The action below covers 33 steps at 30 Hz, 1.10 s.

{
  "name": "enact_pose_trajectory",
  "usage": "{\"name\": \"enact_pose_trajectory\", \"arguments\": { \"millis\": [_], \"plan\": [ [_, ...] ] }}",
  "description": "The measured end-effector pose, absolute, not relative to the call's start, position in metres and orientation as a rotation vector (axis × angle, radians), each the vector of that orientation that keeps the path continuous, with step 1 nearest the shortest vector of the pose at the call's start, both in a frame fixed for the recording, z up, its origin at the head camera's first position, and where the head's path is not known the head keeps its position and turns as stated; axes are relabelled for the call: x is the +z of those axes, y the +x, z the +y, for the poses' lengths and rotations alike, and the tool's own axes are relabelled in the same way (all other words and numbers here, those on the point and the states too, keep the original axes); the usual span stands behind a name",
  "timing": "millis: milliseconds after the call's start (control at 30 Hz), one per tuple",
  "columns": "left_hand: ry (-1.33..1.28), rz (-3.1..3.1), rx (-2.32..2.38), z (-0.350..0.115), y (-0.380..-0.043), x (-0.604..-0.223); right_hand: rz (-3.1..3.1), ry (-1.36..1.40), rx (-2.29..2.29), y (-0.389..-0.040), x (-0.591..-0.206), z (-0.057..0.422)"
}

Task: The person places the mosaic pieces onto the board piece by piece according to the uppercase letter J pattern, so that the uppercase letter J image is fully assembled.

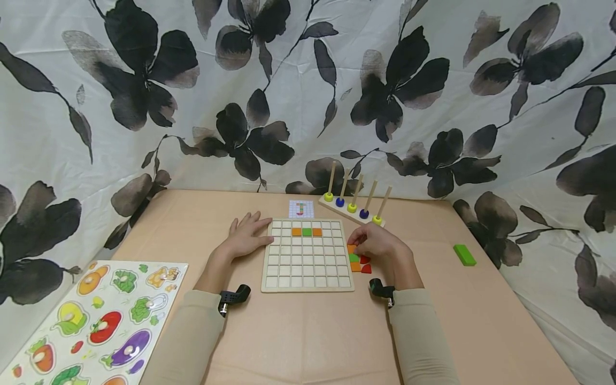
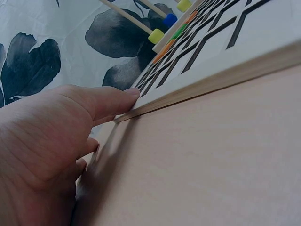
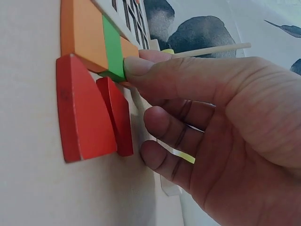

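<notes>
A white grid board (image 1: 308, 289) lies flat, with an orange, a green and another orange tile (image 1: 307, 232) in its second row. My left hand (image 1: 247, 235) rests at the board's left edge, fingers spread; in the left wrist view its thumb (image 2: 115, 100) touches the rim. Right of the board, my right hand (image 1: 380, 243) pinches a small orange block (image 3: 128, 47) between thumb and index finger, the other fingers loosely curled. That block adjoins a green block (image 3: 112, 44) and a nearer orange block (image 3: 82, 35). Two red wedge-shaped blocks (image 3: 84, 110) lie beside them.
A small pattern card (image 1: 301, 209) lies behind the board. Behind right stands a peg rack (image 1: 344, 209) with yellow and blue beads. A green block (image 1: 464, 255) lies far right. At the left front is a vegetable picture board (image 1: 113, 299). Floral cloth (image 1: 308, 107) hangs behind the table.
</notes>
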<state>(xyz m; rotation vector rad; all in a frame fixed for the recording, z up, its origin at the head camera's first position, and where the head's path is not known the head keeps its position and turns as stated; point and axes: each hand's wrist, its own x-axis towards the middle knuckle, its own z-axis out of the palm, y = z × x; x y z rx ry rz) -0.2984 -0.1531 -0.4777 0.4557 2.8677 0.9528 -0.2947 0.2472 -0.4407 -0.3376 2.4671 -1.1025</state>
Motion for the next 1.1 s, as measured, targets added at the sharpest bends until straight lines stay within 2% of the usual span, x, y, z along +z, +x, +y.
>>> {"name": "enact_pose_trajectory", "arguments": {
  "millis": [1100],
  "plan": [
    [0.455,2.876,0.937,-0.154,-0.2992,-0.4787,2.582,-0.279,-1.233,-0.2966,-0.4372,0.2461]
  ]
}}
